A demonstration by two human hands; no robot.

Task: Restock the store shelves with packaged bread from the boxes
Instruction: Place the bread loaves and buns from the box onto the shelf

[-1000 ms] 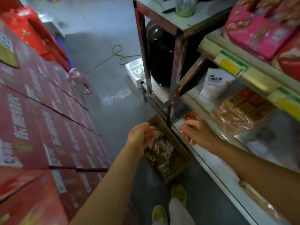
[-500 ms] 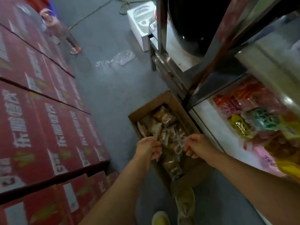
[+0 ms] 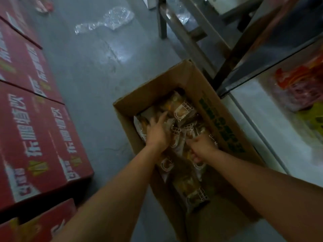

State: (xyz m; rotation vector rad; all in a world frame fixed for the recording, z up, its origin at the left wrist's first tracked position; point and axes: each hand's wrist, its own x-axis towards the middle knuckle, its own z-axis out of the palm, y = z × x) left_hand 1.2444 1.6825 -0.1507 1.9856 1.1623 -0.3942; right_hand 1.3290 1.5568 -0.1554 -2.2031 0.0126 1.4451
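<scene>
An open cardboard box stands on the floor beside the shelf, holding several clear packets of bread. Both my hands are down inside it. My left hand lies on the packets at the box's left side, fingers stretched forward. My right hand is curled round a bread packet near the middle of the box; its fingertips are hidden among the wrappers. More packets lie at the near end of the box.
The white bottom shelf runs along the right, with bright snack packets on it. Stacked red cartons line the left. A metal rack leg and crumpled plastic wrap are on the grey floor beyond the box.
The view has tipped down and closer to the box. Both hands have dropped from above the box into the packets, the left spreading out, the right closing on a packet.
</scene>
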